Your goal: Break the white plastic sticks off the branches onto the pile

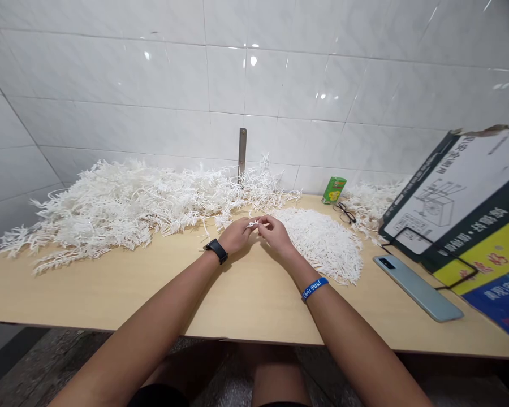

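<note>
My left hand (236, 234) and my right hand (275, 233) meet over the middle of the table. Between their fingertips is a small white branching plastic piece (253, 224), pinched from both sides. Its exact shape is partly hidden by the fingers. Just right of my right hand spreads a low pile of small white pieces (322, 240). Behind and left of my left hand lies a large heap of longer white branched strands (136, 198), looking like plastic sprigs.
At right on the wooden table (254, 305) lie a phone (419, 288) and dark glasses (345, 212). A green box (334, 190) stands near the tiled wall. A large printed carton (445, 209) rises at the right edge, with more white strands (371, 200) beside it.
</note>
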The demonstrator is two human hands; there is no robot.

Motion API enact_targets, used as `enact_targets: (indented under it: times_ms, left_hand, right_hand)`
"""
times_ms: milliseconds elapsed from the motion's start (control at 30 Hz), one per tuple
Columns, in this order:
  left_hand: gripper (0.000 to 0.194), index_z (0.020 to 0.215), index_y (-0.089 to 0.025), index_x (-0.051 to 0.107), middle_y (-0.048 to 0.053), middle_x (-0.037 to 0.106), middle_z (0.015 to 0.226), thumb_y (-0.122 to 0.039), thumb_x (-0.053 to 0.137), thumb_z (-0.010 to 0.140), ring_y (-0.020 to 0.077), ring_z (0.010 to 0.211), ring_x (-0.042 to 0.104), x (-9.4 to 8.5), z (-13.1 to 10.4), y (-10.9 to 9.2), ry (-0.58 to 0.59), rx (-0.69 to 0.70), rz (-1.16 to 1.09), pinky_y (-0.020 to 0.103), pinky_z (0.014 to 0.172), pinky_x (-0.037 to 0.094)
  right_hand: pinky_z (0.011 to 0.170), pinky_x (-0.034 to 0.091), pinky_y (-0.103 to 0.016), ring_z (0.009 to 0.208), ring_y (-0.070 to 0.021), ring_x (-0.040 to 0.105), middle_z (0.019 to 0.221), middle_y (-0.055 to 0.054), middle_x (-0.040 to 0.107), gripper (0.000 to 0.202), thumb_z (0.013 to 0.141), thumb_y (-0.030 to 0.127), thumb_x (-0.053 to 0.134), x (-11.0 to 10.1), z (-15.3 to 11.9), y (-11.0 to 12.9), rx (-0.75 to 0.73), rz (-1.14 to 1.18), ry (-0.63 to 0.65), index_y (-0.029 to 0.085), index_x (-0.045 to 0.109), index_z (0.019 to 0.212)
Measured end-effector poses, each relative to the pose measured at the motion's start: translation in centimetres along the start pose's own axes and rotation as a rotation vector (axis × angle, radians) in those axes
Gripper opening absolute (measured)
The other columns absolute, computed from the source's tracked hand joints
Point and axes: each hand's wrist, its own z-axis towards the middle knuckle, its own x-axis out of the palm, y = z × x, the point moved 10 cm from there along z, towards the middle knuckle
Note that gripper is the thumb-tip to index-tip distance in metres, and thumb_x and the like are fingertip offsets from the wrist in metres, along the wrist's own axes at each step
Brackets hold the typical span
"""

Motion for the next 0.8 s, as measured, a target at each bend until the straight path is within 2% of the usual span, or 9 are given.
enact_targets:
  times_ms: [100, 200, 300, 400, 500, 600, 700, 800]
  left_hand:
    - [0.036, 0.113, -0.021, 0.066, 0.009, 0.063, 0.117, -0.027, 0.036, 0.093, 0.0229, 0.109, 0.058, -0.3, 0.1, -0.4, -0.091, 0.05, 0.004, 0.037, 0.098, 0.045]
    - [0.038, 0.119, -0.02, 0.063, 0.008, 0.061, 0.127, -0.021, 0.037, 0.092, 0.0215, 0.118, 0.053, -0.5, 0.1, -1.1, -0.14, 0.105, 0.004, 0.037, 0.105, 0.04]
    - [0.04, 0.119, -0.02, 0.063, 0.007, 0.064, 0.123, -0.017, 0.035, 0.09, 0.021, 0.113, 0.056, -0.3, 0.0, -1.7, -0.13, 0.117, 0.012, 0.037, 0.101, 0.042]
    - [0.037, 0.109, -0.02, 0.067, 0.007, 0.069, 0.112, -0.016, 0.037, 0.087, 0.022, 0.105, 0.06, -0.1, 0.1, -1.5, -0.115, 0.076, 0.002, 0.038, 0.096, 0.045]
    - [0.034, 0.104, -0.016, 0.067, 0.01, 0.071, 0.106, -0.026, 0.038, 0.091, 0.0218, 0.098, 0.063, -1.0, 0.1, 0.4, -0.197, -0.066, -0.186, 0.037, 0.089, 0.048]
    - [0.044, 0.105, -0.011, 0.065, 0.014, 0.071, 0.101, -0.041, 0.035, 0.094, 0.0205, 0.089, 0.065, -3.0, -0.4, 3.4, -0.352, -0.255, -0.39, 0.034, 0.08, 0.051]
    - [0.047, 0.104, -0.01, 0.067, 0.014, 0.072, 0.099, -0.047, 0.041, 0.091, 0.0198, 0.085, 0.064, -5.1, -1.0, 4.8, -0.464, -0.294, -0.386, 0.034, 0.082, 0.049]
    - [0.048, 0.103, -0.01, 0.068, 0.015, 0.072, 0.1, -0.05, 0.044, 0.089, 0.0203, 0.083, 0.064, -5.6, -1.2, 5.0, -0.494, -0.297, -0.399, 0.035, 0.081, 0.049]
  right_hand:
    - [0.061, 0.041, -0.025, 0.064, -0.0125, 0.051, 0.076, 0.001, 0.062, 0.008, 0.072, 0.027, 0.053, -0.3, 0.0, 0.4, -0.022, -0.094, -0.035, 0.02, 0.057, 0.071]
    - [0.061, 0.04, -0.025, 0.063, -0.0129, 0.05, 0.074, 0.002, 0.06, 0.008, 0.072, 0.027, 0.051, -0.6, 0.0, 0.9, -0.056, -0.147, -0.074, 0.02, 0.057, 0.071]
    - [0.061, 0.038, -0.025, 0.064, -0.0134, 0.05, 0.071, 0.002, 0.057, 0.008, 0.072, 0.025, 0.05, -0.8, 0.0, 1.6, -0.096, -0.237, -0.113, 0.02, 0.053, 0.066]
    - [0.059, 0.034, -0.026, 0.063, -0.0138, 0.046, 0.067, 0.002, 0.051, 0.013, 0.071, 0.024, 0.049, -1.0, 0.0, 2.2, -0.128, -0.352, -0.134, 0.021, 0.045, 0.06]
    - [0.057, 0.029, -0.027, 0.06, -0.0138, 0.041, 0.061, 0.003, 0.043, 0.017, 0.072, 0.022, 0.047, -1.4, -0.2, 2.7, -0.159, -0.431, -0.154, 0.021, 0.038, 0.057]
    - [0.057, 0.029, -0.027, 0.059, -0.0134, 0.04, 0.06, 0.003, 0.041, 0.016, 0.073, 0.019, 0.044, -2.0, -0.4, 2.6, -0.15, -0.401, -0.161, 0.021, 0.036, 0.059]
    - [0.056, 0.03, -0.026, 0.058, -0.0126, 0.04, 0.06, 0.004, 0.042, 0.016, 0.077, 0.021, 0.043, -2.6, -0.4, 2.1, -0.107, -0.341, -0.171, 0.021, 0.038, 0.062]
    - [0.059, 0.034, -0.027, 0.061, -0.0138, 0.043, 0.064, 0.002, 0.047, 0.017, 0.082, 0.023, 0.042, -4.1, -0.4, 2.3, -0.124, -0.372, -0.266, 0.02, 0.044, 0.065]
